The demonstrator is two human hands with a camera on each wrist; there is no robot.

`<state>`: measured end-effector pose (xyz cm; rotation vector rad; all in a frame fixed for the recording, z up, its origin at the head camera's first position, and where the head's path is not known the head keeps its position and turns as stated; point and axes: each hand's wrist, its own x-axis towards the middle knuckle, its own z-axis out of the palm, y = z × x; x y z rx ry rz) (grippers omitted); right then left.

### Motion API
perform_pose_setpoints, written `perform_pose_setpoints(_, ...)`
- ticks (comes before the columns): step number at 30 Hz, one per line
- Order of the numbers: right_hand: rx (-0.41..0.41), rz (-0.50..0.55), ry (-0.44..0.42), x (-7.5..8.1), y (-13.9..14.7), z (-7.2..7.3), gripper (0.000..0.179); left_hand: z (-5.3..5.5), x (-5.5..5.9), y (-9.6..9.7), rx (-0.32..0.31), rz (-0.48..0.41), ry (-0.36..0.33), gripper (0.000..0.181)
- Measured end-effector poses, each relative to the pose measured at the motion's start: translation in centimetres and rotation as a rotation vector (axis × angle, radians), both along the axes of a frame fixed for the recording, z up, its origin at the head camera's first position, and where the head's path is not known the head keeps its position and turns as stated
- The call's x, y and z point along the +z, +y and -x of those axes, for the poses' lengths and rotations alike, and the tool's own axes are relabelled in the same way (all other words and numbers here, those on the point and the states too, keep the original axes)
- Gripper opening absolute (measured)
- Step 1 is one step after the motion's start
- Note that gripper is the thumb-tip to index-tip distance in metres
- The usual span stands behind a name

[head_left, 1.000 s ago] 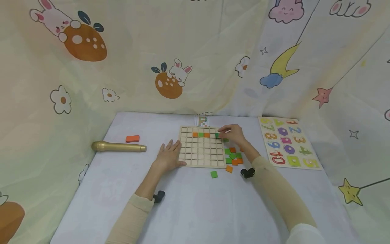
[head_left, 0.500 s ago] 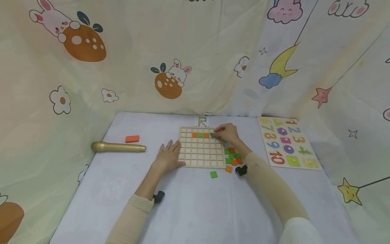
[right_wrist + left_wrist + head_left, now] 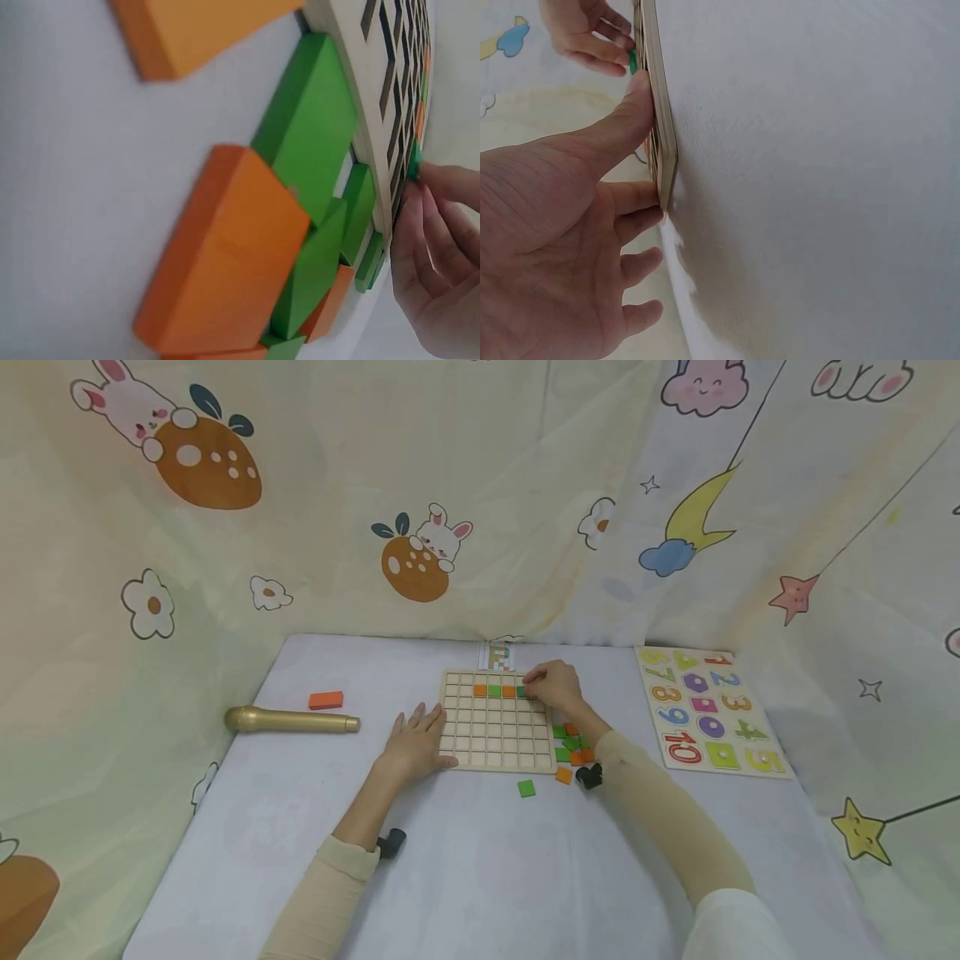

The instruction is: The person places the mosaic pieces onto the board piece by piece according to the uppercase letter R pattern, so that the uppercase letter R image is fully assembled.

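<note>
Right-hand grip: thumb and fingers of the right hand (image 3: 557, 683) are clamped on the dark green tile (image 3: 414, 159), pinching its edge.
Dark green tile: at the fingertips, to the left of the right palm, over the second row from the wooden grid board's far edge and immediately right of an orange tile (image 3: 508, 692); whether it sits fully in its cell cannot be told.
Tile looks: small, flat and deeper in tone than the light green tile (image 3: 494, 691) in that row; the fingers cover part of it, so no long axis reads.
Nearer hand: the right; the left hand (image 3: 412, 747) is across the board, fingers spread and apart, its thumb resting on the near left corner.
Filled row: from the left, a second orange tile (image 3: 480, 691), the light green one, then the other orange.
Wooden grid board (image 3: 498, 727): flat on the bench (image 3: 450, 877), most cells bare.
Loose tiles (image 3: 562, 755): green and orange, heaped beside the board's right edge.
Beyond: pattern card (image 3: 498, 656) behind the board; number puzzle (image 3: 705, 710) right; gold microphone (image 3: 292, 721) and red-orange block (image 3: 326, 700) left.
</note>
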<state>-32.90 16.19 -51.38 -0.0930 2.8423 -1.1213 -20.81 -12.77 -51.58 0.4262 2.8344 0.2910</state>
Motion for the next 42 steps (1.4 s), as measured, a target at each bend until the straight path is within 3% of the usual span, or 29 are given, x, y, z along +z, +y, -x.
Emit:
perform_pose_setpoints(16,0.013,-0.047,0.042,-0.5,-0.3,-0.1,0.012,-0.3,0.4,0.1,0.000,-0.002,0.005,0.102)
perform_pose_setpoints(25,-0.011,-0.004,0.030,0.1,-0.1,-0.7,0.013,-0.3,0.6,0.1,0.003,-0.002,0.000,0.101)
perform_pose_setpoints(33,-0.023,0.056,0.040,0.7,2.2,-1.1,0.017,-0.3,0.8,0.3,0.009,0.001,0.001,0.101)
perform_pose_setpoints(42,-0.017,0.045,0.049,0.9,5.3,-1.7,0.022,-0.2,0.4,0.3,0.005,0.006,-0.001,0.101)
